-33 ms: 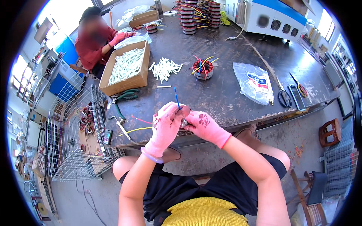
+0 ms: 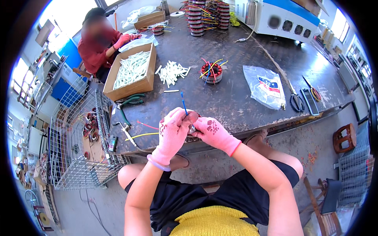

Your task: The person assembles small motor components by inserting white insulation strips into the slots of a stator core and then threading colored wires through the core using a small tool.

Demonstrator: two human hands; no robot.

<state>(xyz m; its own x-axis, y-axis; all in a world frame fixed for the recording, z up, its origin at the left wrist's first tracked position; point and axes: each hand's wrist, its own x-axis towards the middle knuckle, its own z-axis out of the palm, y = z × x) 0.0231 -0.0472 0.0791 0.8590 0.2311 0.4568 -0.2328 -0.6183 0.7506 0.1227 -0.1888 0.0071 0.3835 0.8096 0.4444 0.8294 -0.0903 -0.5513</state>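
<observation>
Both hands wear pink gloves with dark red patches and meet above the table's near edge. My left hand (image 2: 173,128) is closed round a wound motor stator, mostly hidden by the fingers. From it a blue wire (image 2: 184,103) stands up, while a red wire (image 2: 148,125) and a yellow wire (image 2: 142,135) stretch out to the left. My right hand (image 2: 212,131) pinches at the same piece from the other side, its fingertips against the left hand's. Farther back, another stator (image 2: 212,74) with red, yellow and blue leads stands on the table.
White sleeves fill a cardboard box (image 2: 148,74), with a loose pile (image 2: 171,73) beside it. Green-handled pliers (image 2: 133,99) lie left. A plastic bag (image 2: 264,87), scissors (image 2: 297,103) and a phone (image 2: 310,101) lie right. Stacked stators (image 2: 196,17) stand behind; a co-worker (image 2: 96,49) sits far left.
The blue wire's tip has tilted very slightly left, and my right hand has turned a little. Both hands stay in the same place.
</observation>
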